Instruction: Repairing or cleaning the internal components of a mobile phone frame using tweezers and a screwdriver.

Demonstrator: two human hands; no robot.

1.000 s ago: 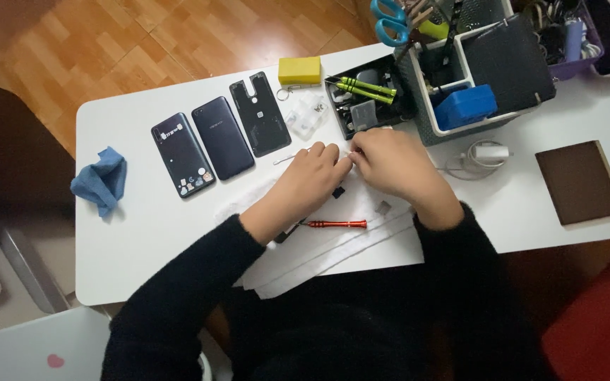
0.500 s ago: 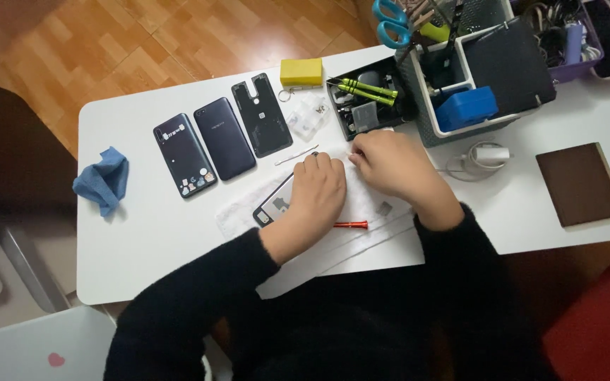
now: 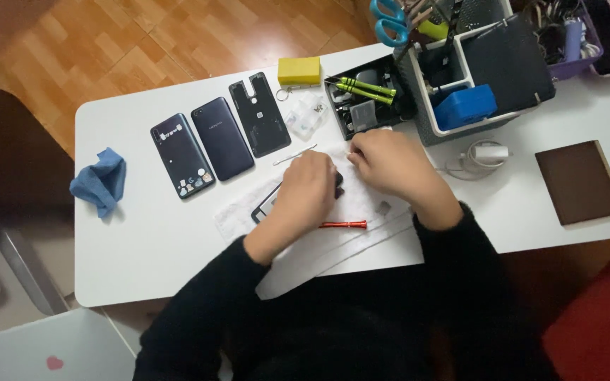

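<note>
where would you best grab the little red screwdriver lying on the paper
Pinch the red screwdriver on its red handle, from above. It lies flat and crosswise on the white paper, just below the left hand, handle clear of everything, so its long sides look open to fingers.

Under my left hand [image 3: 307, 194] lies a dark phone part [image 3: 265, 207] with a glossy face, on thin matt white paper [image 3: 333, 247]. Just below this hand, the screwdriver [image 3: 343, 225] has a shiny red handle. Far to the left of my hand, the blue cloth [image 3: 100, 180] looks soft and wrinkled. The table [image 3: 150, 254] is smooth, matt white.
</note>
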